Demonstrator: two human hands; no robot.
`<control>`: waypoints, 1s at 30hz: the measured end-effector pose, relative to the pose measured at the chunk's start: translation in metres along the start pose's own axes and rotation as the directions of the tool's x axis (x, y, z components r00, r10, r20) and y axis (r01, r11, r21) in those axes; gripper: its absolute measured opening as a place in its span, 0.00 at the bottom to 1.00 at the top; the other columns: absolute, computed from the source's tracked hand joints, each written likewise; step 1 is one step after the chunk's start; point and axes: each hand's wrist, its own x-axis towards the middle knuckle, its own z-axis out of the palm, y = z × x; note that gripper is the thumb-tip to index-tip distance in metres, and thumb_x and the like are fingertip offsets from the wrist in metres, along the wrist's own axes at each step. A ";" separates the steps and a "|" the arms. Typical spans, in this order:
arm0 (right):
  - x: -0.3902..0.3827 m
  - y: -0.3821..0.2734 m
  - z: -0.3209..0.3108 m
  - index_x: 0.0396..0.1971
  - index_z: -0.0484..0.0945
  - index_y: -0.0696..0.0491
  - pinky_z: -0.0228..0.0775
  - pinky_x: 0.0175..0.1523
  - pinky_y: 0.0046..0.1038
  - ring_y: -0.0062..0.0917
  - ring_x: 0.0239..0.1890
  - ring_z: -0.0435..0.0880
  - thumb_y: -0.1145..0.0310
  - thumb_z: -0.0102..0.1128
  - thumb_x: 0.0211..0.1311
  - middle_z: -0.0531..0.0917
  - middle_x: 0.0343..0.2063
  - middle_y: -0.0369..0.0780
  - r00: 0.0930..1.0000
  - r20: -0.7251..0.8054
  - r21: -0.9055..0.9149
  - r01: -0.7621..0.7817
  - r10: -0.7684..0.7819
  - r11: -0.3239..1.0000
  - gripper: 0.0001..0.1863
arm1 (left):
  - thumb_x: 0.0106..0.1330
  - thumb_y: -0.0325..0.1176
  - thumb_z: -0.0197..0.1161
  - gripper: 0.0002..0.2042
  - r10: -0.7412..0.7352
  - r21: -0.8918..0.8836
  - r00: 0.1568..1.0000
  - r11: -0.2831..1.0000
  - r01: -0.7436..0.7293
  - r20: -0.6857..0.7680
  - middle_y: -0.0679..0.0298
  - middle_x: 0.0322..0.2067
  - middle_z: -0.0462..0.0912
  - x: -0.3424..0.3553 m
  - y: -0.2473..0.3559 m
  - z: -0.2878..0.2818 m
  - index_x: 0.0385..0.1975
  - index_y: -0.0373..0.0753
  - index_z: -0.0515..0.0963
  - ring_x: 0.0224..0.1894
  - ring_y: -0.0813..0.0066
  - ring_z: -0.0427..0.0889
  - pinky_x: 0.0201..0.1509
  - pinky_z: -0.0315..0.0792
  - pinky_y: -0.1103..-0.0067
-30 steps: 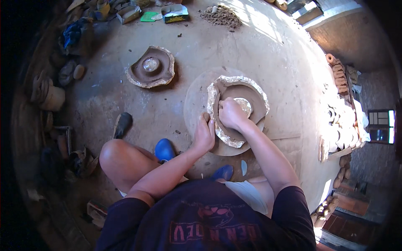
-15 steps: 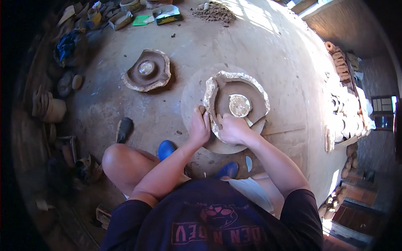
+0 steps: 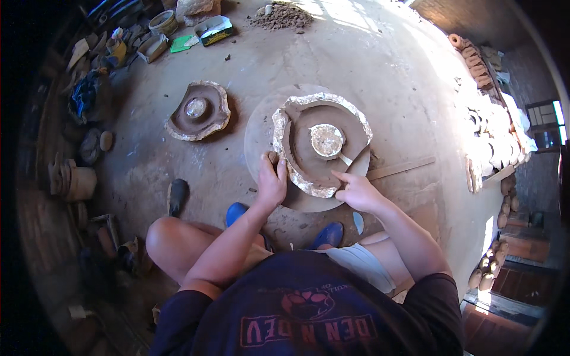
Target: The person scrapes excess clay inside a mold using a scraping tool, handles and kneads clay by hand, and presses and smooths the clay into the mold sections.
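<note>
A plaster mold with a chipped white rim and a brown clay lining sits on a round board in front of me. A round whitish knob rises from its middle, and a short pale strip runs off it. Beside the mold's left near rim, my left hand is closed around a small lump of clay. My right hand is at the near right edge, its index finger stretched over the lining and its thumb apart. Nothing shows between those fingers.
A second, smaller mold piece lies on the floor at left. Farther off are a crumbled clay heap, a black box and a tan basin. A flat wooden strip lies right of the board, a pale blue oval piece near my shoe.
My right hand has drawn back from inside the mold to its near right edge, and its index finger now points out. The left hand still holds the clay lump beside the rim.
</note>
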 end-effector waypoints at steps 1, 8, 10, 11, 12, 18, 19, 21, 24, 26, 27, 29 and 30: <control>-0.001 0.001 0.000 0.77 0.65 0.53 0.78 0.48 0.30 0.31 0.40 0.88 0.67 0.65 0.56 0.88 0.41 0.50 1.000 0.000 -0.002 -0.015 0.015 1.000 0.45 | 0.78 0.35 0.58 0.17 0.001 0.007 1.000 1.000 -0.001 -0.001 0.39 0.50 0.81 -0.005 0.002 0.001 0.58 0.30 0.70 0.54 0.41 0.82 0.59 0.74 0.58; 0.009 -0.001 0.017 0.73 0.64 0.68 0.76 0.38 0.28 0.25 0.29 0.84 0.67 0.66 0.53 0.87 0.29 0.46 0.999 0.006 0.250 -0.043 0.043 0.967 0.46 | 0.72 0.35 0.67 0.19 -0.134 -0.084 0.990 0.987 0.137 0.032 0.44 0.42 0.86 -0.031 0.026 0.008 0.54 0.27 0.73 0.47 0.49 0.87 0.53 0.78 0.62; 0.012 -0.014 0.022 0.65 0.72 0.72 0.72 0.33 0.29 0.22 0.26 0.80 0.70 0.66 0.53 0.83 0.25 0.40 0.999 0.029 0.393 -0.022 0.012 0.919 0.38 | 0.71 0.37 0.69 0.21 -0.185 -0.144 0.980 0.970 0.193 0.069 0.48 0.38 0.88 -0.034 0.026 0.012 0.53 0.27 0.74 0.41 0.56 0.89 0.48 0.79 0.64; 0.014 -0.021 0.024 0.65 0.72 0.72 0.72 0.33 0.29 0.22 0.26 0.80 0.70 0.66 0.53 0.83 0.25 0.40 0.999 0.032 0.389 -0.019 0.007 0.921 0.38 | 0.71 0.37 0.69 0.21 -0.186 -0.145 0.981 0.970 0.193 0.062 0.48 0.38 0.88 -0.037 0.028 0.013 0.53 0.27 0.74 0.41 0.56 0.89 0.48 0.79 0.64; 0.016 -0.028 0.026 0.60 0.75 0.71 0.70 0.31 0.28 0.20 0.25 0.78 0.71 0.66 0.53 0.82 0.24 0.37 0.999 0.041 0.463 -0.015 -0.004 0.886 0.32 | 0.71 0.38 0.70 0.22 -0.261 -0.160 0.957 0.947 0.279 0.125 0.48 0.37 0.88 -0.040 0.029 0.014 0.54 0.27 0.74 0.40 0.59 0.88 0.47 0.79 0.66; 0.018 -0.063 0.030 0.61 0.64 0.70 0.58 0.23 0.21 0.14 0.20 0.71 0.74 0.63 0.58 0.78 0.24 0.34 0.999 0.048 0.704 -0.043 0.013 0.709 0.33 | 0.76 0.35 0.66 0.15 -0.323 -0.160 0.915 0.917 0.365 0.240 0.66 0.30 0.82 -0.053 0.053 0.010 0.51 0.30 0.74 0.36 0.79 0.82 0.41 0.77 0.75; 0.021 -0.069 0.031 0.76 0.50 0.74 0.55 0.23 0.17 0.12 0.19 0.67 0.75 0.62 0.60 0.77 0.24 0.34 0.998 0.062 0.758 -0.067 0.030 0.648 0.47 | 0.76 0.35 0.65 0.15 -0.303 -0.120 0.903 0.929 0.351 0.304 0.65 0.32 0.83 -0.054 0.048 0.008 0.52 0.30 0.74 0.37 0.79 0.82 0.42 0.77 0.75; 0.025 -0.082 0.032 0.76 0.49 0.75 0.54 0.22 0.18 0.13 0.19 0.67 0.76 0.62 0.60 0.76 0.23 0.33 0.999 0.047 0.788 -0.051 0.023 0.613 0.47 | 0.77 0.34 0.64 0.15 -0.288 -0.088 0.888 0.937 0.339 0.358 0.64 0.34 0.84 -0.058 0.041 0.009 0.53 0.30 0.74 0.39 0.79 0.82 0.44 0.77 0.75; 0.036 -0.093 0.035 0.66 0.60 0.73 0.54 0.21 0.20 0.13 0.19 0.68 0.77 0.60 0.60 0.75 0.23 0.33 1.000 0.017 0.837 -0.017 0.006 0.546 0.35 | 0.77 0.33 0.63 0.15 -0.282 -0.187 0.895 0.914 0.361 0.345 0.61 0.39 0.85 -0.065 0.034 0.018 0.55 0.30 0.74 0.43 0.80 0.82 0.47 0.78 0.75; 0.038 -0.097 0.034 0.56 0.72 0.72 0.55 0.20 0.21 0.13 0.19 0.70 0.77 0.59 0.60 0.75 0.24 0.34 1.000 0.022 0.848 -0.015 -0.007 0.530 0.24 | 0.77 0.32 0.62 0.16 -0.249 -0.348 0.913 0.866 0.359 0.322 0.60 0.44 0.85 -0.072 0.036 0.026 0.57 0.29 0.73 0.47 0.80 0.82 0.49 0.78 0.75; 0.038 -0.100 0.033 0.56 0.72 0.72 0.54 0.19 0.21 0.12 0.19 0.70 0.77 0.59 0.61 0.75 0.23 0.33 1.000 -0.007 0.841 0.011 -0.010 0.540 0.24 | 0.77 0.32 0.62 0.16 -0.256 -0.355 0.916 0.862 0.361 0.310 0.60 0.44 0.85 -0.076 0.037 0.028 0.57 0.29 0.73 0.47 0.80 0.82 0.49 0.78 0.75; 0.044 -0.100 0.032 0.56 0.72 0.72 0.54 0.19 0.21 0.12 0.19 0.69 0.77 0.59 0.61 0.74 0.22 0.32 0.999 -0.042 0.831 0.041 -0.012 0.554 0.24 | 0.77 0.32 0.63 0.18 -0.272 -0.274 0.908 0.891 0.363 0.318 0.61 0.43 0.86 -0.074 0.048 0.026 0.59 0.29 0.73 0.45 0.80 0.82 0.47 0.78 0.75; 0.049 -0.098 0.031 0.56 0.73 0.72 0.55 0.20 0.21 0.12 0.19 0.69 0.77 0.59 0.60 0.74 0.21 0.32 0.998 -0.055 0.810 0.059 -0.024 0.584 0.24 | 0.77 0.32 0.63 0.18 -0.273 -0.280 0.910 0.889 0.363 0.313 0.61 0.43 0.86 -0.074 0.046 0.030 0.59 0.29 0.73 0.45 0.80 0.82 0.47 0.78 0.75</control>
